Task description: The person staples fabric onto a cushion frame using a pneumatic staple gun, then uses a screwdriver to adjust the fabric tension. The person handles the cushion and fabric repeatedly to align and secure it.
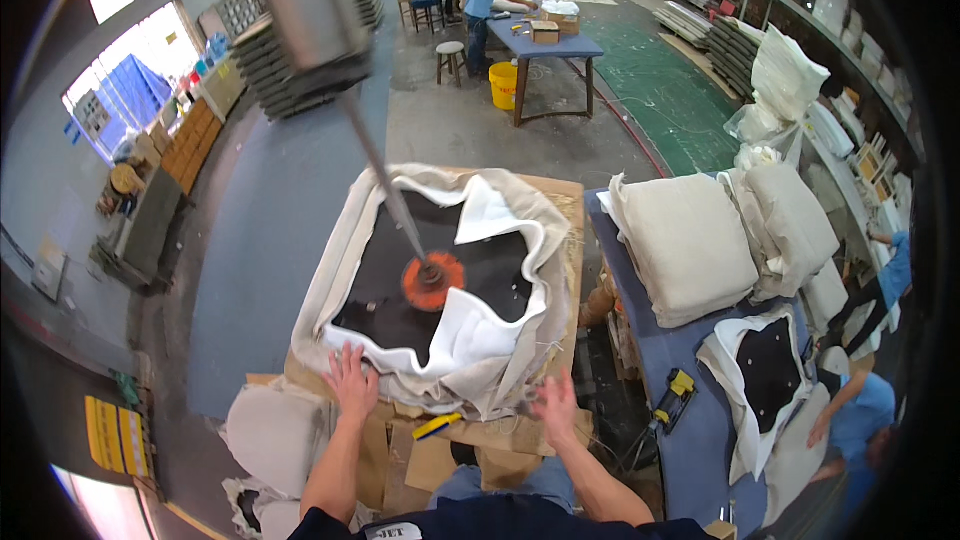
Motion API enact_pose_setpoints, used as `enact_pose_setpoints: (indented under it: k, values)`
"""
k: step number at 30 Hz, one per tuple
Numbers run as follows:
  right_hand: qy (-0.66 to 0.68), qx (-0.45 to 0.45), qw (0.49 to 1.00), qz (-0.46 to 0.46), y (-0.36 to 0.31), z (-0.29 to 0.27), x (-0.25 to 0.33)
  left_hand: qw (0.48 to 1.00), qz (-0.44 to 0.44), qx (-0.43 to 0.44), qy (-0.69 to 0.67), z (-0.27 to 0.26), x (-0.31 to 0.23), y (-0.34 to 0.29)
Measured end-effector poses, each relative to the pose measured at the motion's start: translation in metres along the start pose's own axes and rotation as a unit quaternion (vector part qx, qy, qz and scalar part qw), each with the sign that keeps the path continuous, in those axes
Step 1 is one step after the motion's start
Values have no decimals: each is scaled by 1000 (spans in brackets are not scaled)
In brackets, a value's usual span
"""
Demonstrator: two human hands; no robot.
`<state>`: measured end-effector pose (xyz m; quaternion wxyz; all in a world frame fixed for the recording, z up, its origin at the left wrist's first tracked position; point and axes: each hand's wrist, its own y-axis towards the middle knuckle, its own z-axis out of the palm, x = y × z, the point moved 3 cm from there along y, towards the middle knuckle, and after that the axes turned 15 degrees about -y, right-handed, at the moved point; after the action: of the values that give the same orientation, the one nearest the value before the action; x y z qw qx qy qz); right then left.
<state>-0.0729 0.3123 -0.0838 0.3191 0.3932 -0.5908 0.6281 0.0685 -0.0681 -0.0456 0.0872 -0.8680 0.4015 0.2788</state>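
Note:
An upturned seat cushion lies on the wooden work table [562, 190], its beige fabric cover [325, 300] gathered loosely round the sides. White padding [478, 330] folds in over its black base panel [400, 225]. Against that panel rests the orange disc [448, 272] at the foot of a metal press rod [385, 180]. My left hand [352, 385] lies with spread fingers on the cover's near left edge. Beside the near right corner is my right hand [556, 408], fingers apart and nothing visible in it. A yellow hand tool [437, 426] sits between my hands at the table's near edge.
Overhead hangs the press cylinder [305, 5]. The blue side table [640, 340] at right bears beige cushions [685, 245], a yellow-and-black power tool [676, 395] and another black-based seat [768, 370]. Co-workers stand at far right and at a farther table [550, 48].

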Motion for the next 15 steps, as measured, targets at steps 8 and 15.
enact_pose_setpoints:
  k: [8, 15]
  values:
    - [122, 149, 951, 241, -41, 70, -56, 972, 52, -100, -208, 7, 41, 17]
    - [119, 230, 920, 295, -77, 106, -40, 916, 19, -88, -390, 21, 26, -11]
